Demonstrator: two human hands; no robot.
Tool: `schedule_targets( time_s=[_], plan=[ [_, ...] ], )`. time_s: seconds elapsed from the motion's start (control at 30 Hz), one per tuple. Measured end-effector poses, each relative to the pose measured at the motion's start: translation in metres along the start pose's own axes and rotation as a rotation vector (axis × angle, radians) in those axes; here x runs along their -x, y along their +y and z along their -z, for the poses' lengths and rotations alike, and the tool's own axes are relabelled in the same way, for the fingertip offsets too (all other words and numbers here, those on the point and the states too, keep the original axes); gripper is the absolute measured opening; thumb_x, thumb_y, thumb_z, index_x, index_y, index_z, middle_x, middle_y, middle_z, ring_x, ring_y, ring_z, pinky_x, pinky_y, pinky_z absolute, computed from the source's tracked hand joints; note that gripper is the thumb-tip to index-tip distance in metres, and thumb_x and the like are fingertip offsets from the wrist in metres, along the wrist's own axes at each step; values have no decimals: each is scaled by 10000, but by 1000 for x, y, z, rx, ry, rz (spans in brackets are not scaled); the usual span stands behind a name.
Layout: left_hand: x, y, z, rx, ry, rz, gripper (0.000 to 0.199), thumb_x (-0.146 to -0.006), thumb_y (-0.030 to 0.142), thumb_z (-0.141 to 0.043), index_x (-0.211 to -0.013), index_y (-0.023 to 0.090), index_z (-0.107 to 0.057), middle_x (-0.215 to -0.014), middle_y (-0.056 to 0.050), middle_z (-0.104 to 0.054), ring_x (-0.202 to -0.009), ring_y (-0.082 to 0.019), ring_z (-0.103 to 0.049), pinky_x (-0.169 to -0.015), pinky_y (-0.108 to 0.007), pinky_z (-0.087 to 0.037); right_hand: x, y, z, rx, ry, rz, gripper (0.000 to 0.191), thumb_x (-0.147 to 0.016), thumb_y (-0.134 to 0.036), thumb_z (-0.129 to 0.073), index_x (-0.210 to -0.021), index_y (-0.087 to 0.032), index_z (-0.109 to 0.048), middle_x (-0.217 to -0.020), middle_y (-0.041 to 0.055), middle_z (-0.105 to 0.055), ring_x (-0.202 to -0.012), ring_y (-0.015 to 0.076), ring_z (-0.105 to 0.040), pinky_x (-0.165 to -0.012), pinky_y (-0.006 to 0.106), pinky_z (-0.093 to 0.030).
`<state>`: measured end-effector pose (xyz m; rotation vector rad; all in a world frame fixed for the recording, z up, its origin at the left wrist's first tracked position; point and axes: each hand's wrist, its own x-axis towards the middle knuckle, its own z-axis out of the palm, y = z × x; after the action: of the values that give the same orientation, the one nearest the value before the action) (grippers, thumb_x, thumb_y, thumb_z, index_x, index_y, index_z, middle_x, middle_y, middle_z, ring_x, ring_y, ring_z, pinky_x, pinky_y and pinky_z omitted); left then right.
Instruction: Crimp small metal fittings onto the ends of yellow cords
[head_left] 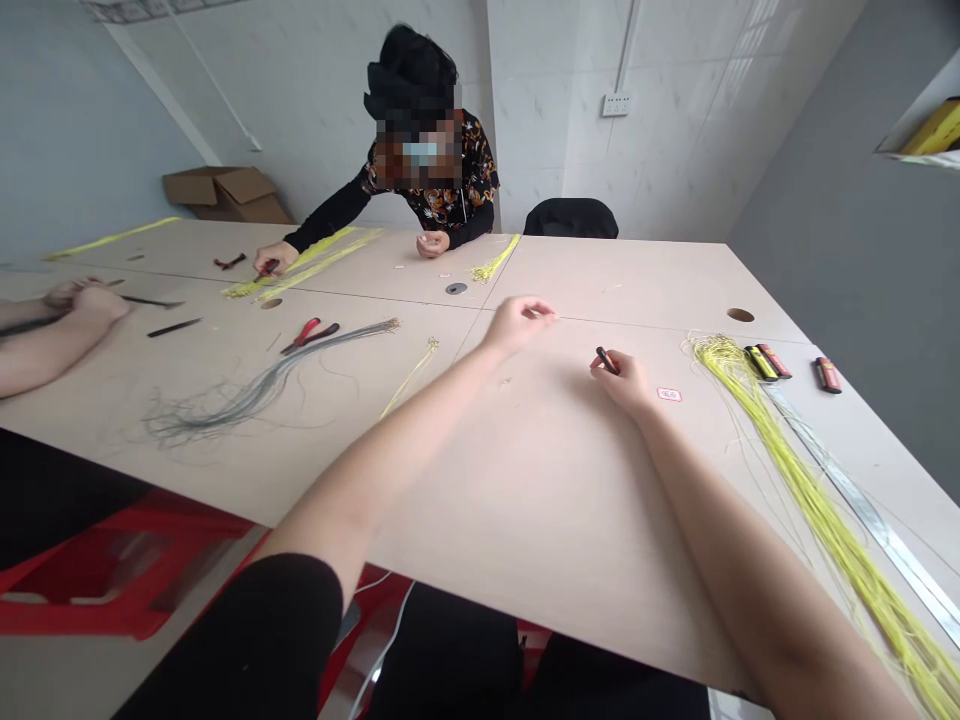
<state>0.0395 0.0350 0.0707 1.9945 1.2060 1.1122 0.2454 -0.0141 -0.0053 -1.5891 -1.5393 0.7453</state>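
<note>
My right hand [624,380] is wrapped round a small dark lighter [607,360] above the table, left of a small red-edged label [670,395]. Up and to the left, my left hand [523,322] has its thumb and fingertips pressed together; anything between them is too small to make out. Beyond my right hand lies a long bundle of yellow cords [799,470], its knotted end near the lighters [763,362]. A few thin yellow strands [411,375] rest on the table beside my left forearm.
Grey cords [277,375] and red-handled pliers [309,335] lie at the left. Across the table [540,520] a person [431,160] holds a tool over yellow cords. Another person's hands [94,298] are at far left. A metal strip [870,510] lies at the right.
</note>
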Motion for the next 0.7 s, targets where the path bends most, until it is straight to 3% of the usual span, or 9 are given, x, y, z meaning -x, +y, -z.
schedule_targets(
  time_s=[0.07,0.17,0.23,0.37,0.53,0.7],
  plan=[
    [14,4,-22,8,-48,-3,132,-751,282,-643,-766,158,-687,-822,-30,-703,-788,-133,-599,-806,-279,-437,1,2,2,-94,16,1,165,-658,-312,-511,-753,-191,-571,-528,-53,-363,-477,98,-316,-496,252,-226],
    [32,-12,-37,4,-35,49,90,-761,223,-620,-727,156,-669,-797,-37,-705,-796,-139,-608,-798,-281,-451,2,1,3,-114,4,15,164,-659,-318,-517,-745,-188,-567,-525,-57,-350,-474,93,-300,-500,254,-226],
    [37,-28,-35,11,15,133,75,-752,221,-630,-731,157,-661,-830,-43,-706,-804,-143,-610,-794,-285,-462,2,-1,2,-73,-20,20,159,-653,-312,-524,-734,-184,-573,-534,-51,-378,-485,96,-317,-508,256,-237],
    [36,-47,-17,66,53,161,66,-740,221,-634,-728,157,-648,-844,-42,-697,-807,-138,-610,-831,-290,-465,2,-4,2,-30,-31,7,160,-654,-310,-521,-734,-186,-581,-545,-41,-412,-499,105,-347,-509,257,-246],
    [36,-36,-5,176,36,255,117,-721,271,-648,-727,154,-647,-803,-34,-679,-770,-135,-588,-755,-267,-461,2,-5,3,-14,-32,11,149,-651,-300,-526,-720,-182,-585,-545,-38,-425,-493,100,-340,-500,257,-244],
    [48,-18,-20,119,-33,216,172,-696,332,-683,-747,168,-692,-842,-26,-684,-716,-116,-530,-723,-256,-440,5,-6,1,-39,-50,32,212,-675,-352,-560,-762,-172,-630,-526,-48,-370,-488,91,-303,-502,258,-231]
  ],
)
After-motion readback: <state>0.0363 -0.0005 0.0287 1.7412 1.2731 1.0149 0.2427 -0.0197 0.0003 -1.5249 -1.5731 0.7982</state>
